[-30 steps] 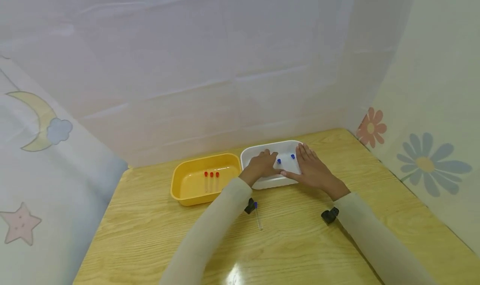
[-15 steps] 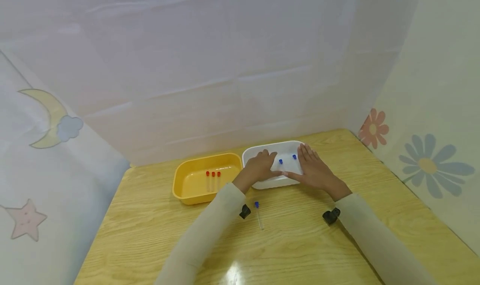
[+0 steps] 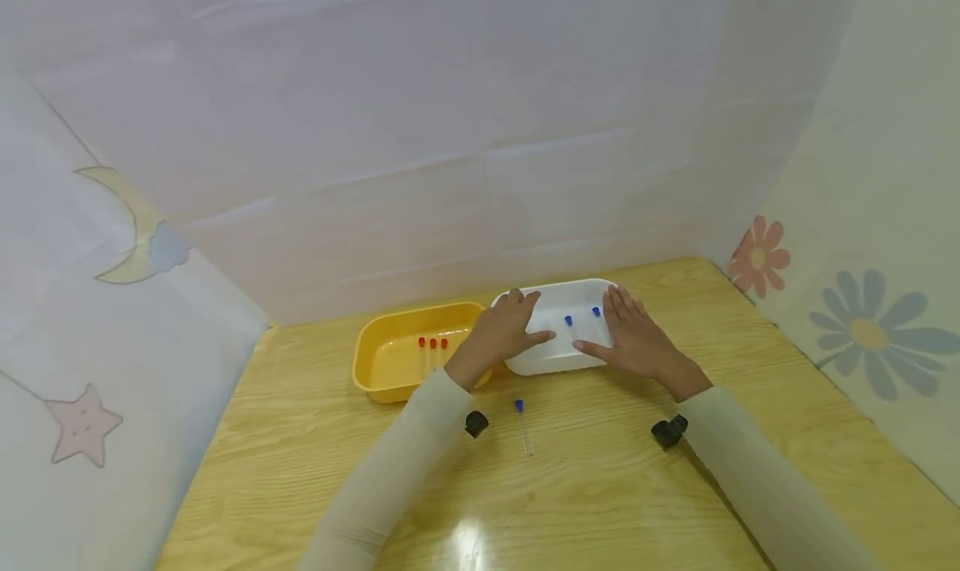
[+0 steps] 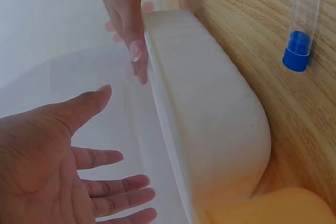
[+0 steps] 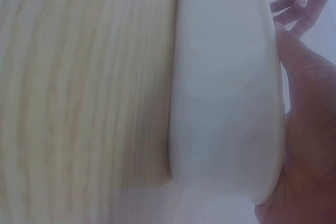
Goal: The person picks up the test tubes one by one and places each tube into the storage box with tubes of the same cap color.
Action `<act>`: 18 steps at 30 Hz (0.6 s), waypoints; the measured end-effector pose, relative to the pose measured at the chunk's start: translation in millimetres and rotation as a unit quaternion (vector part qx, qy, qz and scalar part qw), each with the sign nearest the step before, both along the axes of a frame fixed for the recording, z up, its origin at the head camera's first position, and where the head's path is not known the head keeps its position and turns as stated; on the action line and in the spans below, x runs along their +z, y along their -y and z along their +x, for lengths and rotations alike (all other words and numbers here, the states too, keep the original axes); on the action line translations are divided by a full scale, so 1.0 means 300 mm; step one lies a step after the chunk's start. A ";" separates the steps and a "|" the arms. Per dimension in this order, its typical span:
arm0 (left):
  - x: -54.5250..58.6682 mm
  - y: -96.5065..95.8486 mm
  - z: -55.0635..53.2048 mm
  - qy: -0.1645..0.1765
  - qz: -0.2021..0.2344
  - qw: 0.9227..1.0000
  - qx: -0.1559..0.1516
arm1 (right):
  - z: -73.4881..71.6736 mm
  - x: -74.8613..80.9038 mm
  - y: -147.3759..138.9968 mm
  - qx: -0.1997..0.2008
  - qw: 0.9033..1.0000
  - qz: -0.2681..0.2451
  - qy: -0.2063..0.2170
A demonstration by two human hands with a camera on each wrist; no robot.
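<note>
A white tray (image 3: 553,361) stands at the back of the table, with two blue-capped tubes (image 3: 568,321) visible inside it. Over its left end hovers my left hand (image 3: 501,331), fingers spread and holding nothing; in the left wrist view its palm faces the tray's opening. My right hand (image 3: 637,338) rests at the right end, straight fingers along the rim and thumb stretched over the near edge. Nearer to me, a clear tube with a blue cap (image 3: 519,406) lies on the table; its capped end also shows as a blue stopper (image 4: 296,52) in the left wrist view.
Left of the white tray sits a yellow tray (image 3: 375,379) holding three red-capped tubes (image 3: 432,344); my left forearm partly covers its right side. A white sheet hangs behind the table (image 3: 600,471), and printed sheets flank both sides.
My left hand has drawn left, away from the right thumb, and its fingers have spread. The right hand keeps its place on the tray. The head view has shifted slightly.
</note>
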State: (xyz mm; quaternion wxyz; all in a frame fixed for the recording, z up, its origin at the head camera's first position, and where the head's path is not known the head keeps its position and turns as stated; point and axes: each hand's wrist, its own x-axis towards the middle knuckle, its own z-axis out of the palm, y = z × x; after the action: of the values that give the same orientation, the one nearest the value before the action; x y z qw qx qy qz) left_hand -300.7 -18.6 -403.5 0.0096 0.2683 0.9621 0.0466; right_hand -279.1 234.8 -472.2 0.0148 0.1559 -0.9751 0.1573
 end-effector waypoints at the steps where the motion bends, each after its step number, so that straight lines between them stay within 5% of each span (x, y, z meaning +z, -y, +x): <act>1: 0.005 0.003 0.003 0.001 0.001 1.000 0.001 | -0.001 0.001 0.001 0.000 1.000 -0.001 0.001; 18: 0.023 0.048 0.070 -0.018 -0.010 1.000 0.003 | 0.003 0.009 0.003 -0.003 1.000 0.002 0.001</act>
State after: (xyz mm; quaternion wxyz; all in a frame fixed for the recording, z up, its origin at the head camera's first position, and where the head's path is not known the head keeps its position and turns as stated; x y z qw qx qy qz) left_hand -279.6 -33.0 -396.5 -0.0053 0.2657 0.9635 0.0317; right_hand -278.3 233.8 -469.4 0.0133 0.1531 -0.9759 0.1551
